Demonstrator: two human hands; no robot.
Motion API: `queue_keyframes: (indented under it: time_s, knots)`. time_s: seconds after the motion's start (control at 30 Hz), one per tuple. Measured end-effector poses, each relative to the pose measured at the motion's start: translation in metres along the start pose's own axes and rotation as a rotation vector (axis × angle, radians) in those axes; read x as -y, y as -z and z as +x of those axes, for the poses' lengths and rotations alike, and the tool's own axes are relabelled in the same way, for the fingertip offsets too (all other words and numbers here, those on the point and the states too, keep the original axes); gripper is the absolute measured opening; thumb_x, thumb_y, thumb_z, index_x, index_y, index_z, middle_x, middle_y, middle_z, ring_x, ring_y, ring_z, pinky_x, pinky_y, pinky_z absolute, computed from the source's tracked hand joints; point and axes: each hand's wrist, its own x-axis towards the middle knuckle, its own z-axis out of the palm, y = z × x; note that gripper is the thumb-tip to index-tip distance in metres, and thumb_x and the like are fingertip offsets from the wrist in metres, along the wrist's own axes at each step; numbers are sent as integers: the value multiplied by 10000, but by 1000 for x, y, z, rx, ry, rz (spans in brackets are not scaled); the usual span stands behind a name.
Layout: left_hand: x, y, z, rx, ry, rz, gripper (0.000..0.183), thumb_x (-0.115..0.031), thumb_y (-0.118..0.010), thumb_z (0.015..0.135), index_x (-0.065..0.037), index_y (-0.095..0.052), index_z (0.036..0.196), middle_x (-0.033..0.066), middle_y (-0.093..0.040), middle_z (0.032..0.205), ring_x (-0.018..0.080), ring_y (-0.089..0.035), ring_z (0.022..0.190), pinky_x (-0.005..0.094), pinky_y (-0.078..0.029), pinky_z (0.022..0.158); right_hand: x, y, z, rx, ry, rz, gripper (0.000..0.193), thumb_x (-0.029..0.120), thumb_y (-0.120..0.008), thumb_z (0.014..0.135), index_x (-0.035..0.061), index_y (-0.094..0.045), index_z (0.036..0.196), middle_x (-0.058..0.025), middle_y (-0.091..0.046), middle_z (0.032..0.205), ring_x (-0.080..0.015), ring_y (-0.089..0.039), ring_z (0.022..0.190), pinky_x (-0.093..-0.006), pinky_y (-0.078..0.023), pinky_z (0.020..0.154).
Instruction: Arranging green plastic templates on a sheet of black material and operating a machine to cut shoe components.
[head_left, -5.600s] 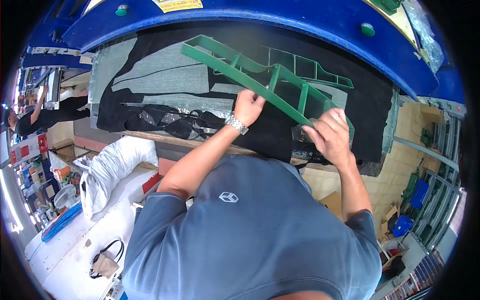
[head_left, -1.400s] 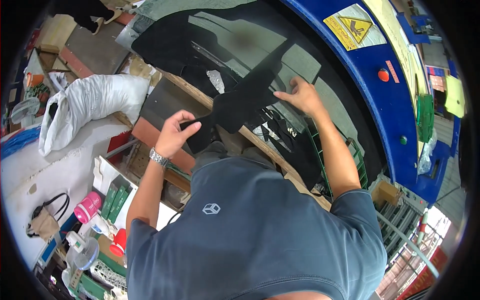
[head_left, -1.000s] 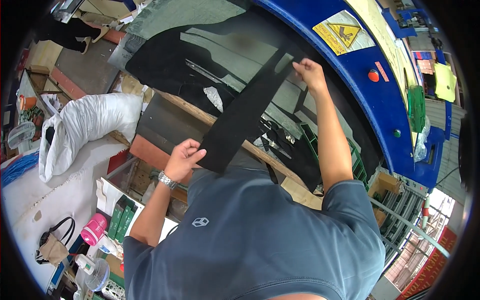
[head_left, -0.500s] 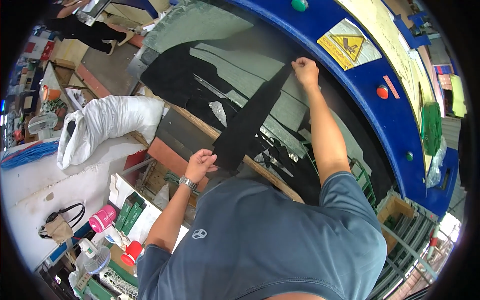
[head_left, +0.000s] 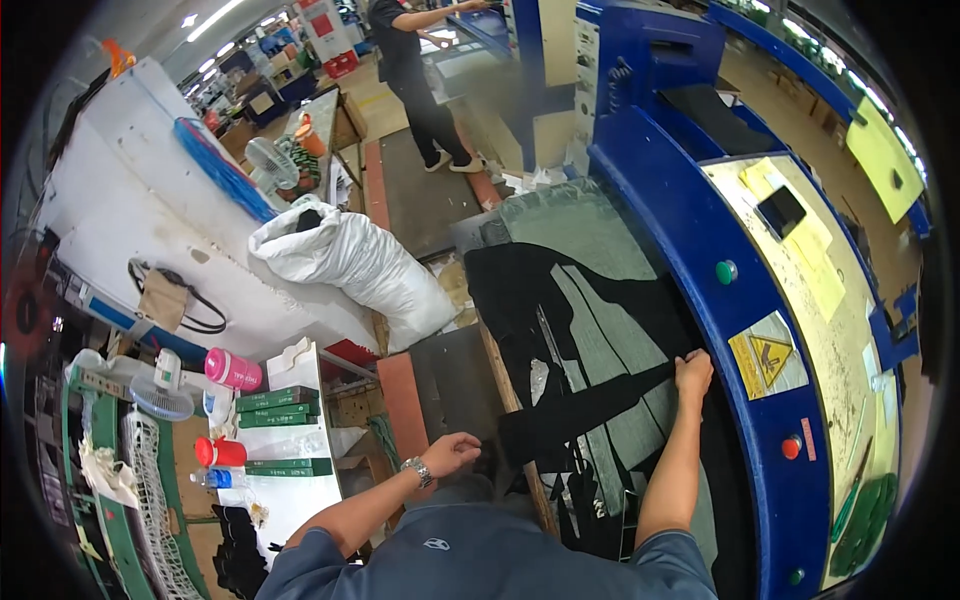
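A long black fabric piece (head_left: 590,410) stretches across the cutting table in front of me, tapering to a point at its right end. My right hand (head_left: 693,375) pinches that narrow tip near the blue machine beam. Off the wide left end, with a small gap between, my left hand (head_left: 450,456) hovers with its fingers loosely apart, holding nothing. Beneath the strip lie grey-green boards (head_left: 615,350) and black leftover material (head_left: 510,290) with cut-out gaps. Some of the material under my right arm is hidden.
The blue machine beam (head_left: 680,250) curves along the right, bearing a green button (head_left: 726,272) and a red button (head_left: 791,447). A stuffed white sack (head_left: 370,270) leans at the left. A white side table (head_left: 295,430) holds green boxes and bottles. Another person (head_left: 410,80) stands farther off.
My view has swung up and leftward, bringing in more of the workshop. The left hand has come away from the strip's wide end, while the right hand keeps its tip.
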Motion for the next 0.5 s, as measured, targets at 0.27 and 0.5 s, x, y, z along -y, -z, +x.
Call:
queue_keyframes:
  time_s: [0.27, 0.5]
  knots:
    - [-1, -20, -2, 107, -125, -32, 406, -254, -743, 1020, -37, -640, 1347, 99, -756, 1188, 190, -722, 1095, 359, -581, 954, -15, 12, 1, -74, 261, 231, 234, 83, -871, 827, -10, -724, 984, -120, -715, 810, -237, -695, 757, -365, -556, 738]
    - [-125, 13, -25, -52, -854, 294, 891, -403, -856, 888, -88, -419, 1598, 168, -401, 1627, 333, -394, 1525, 459, -383, 1234, 212, 192, -227, 455, 1179, 357, 153, -72, -763, 849, -16, -683, 967, -104, -643, 891, -219, -632, 751, -320, -500, 680]
